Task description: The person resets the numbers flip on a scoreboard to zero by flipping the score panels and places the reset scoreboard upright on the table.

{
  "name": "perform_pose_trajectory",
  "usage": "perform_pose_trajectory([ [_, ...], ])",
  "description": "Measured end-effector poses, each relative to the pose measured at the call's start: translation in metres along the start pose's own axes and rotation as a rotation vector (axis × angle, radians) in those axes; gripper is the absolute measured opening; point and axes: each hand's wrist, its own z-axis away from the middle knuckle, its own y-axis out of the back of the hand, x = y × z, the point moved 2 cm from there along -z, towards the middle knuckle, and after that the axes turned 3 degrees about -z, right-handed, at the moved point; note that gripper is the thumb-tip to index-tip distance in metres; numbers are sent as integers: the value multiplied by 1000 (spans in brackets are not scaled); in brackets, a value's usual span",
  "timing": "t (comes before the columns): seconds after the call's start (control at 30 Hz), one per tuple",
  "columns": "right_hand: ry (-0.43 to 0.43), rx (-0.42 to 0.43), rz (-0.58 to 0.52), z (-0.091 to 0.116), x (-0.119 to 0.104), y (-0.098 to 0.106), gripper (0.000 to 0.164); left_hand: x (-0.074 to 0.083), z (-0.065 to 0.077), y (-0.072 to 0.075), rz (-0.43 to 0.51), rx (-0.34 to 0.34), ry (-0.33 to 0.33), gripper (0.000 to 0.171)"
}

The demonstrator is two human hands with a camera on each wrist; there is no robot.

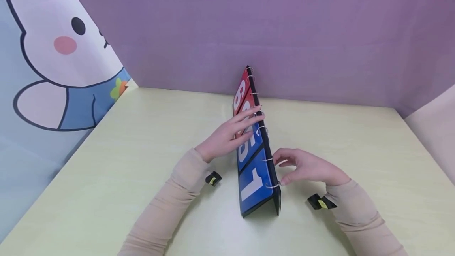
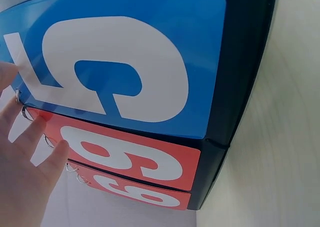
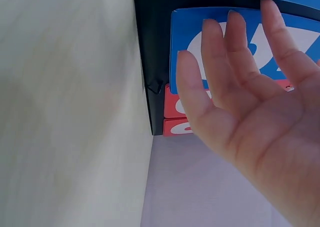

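Note:
A black tabletop flip scoreboard (image 1: 271, 177) stands like a tent, its ring-bound spine running away from me. On its left face are a blue card with a white 1 (image 1: 253, 189), a blue 5 card (image 2: 120, 42), and two red cards (image 2: 190, 162) farther off. My left hand (image 1: 227, 137) lies against that face with fingers extended, the fingertips at the rings of the spine near the middle. On the other side, my right hand (image 1: 311, 168) is beside the near half, fingers loosely bent and spread before a blue card (image 3: 185, 32). Whether its fingertips touch is unclear.
The scoreboard stands on a pale yellow-green table (image 1: 142, 161). A purple backdrop (image 1: 284, 31) rises behind it, and a cartoon-printed cloth (image 1: 42, 58) hangs at the left. Black straps with yellow tags (image 1: 321, 203) hang at both wrists.

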Motion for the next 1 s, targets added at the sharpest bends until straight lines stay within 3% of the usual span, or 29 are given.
perform_pose_trajectory([
  [0.23,14,-29,-4,-2,2,0,31,0,0,0,2,-3,13,46],
  [0.43,-7,-107,-62,2,4,6,23,0,1,1,-5,-5,22,46],
  [0.77,-19,-125,-91,13,5,17,29,0,-1,-1,5,-3,23,47],
  [1.0,-26,-151,-33,27,-2,28,5,0,-1,-2,-15,-15,37,47],
])
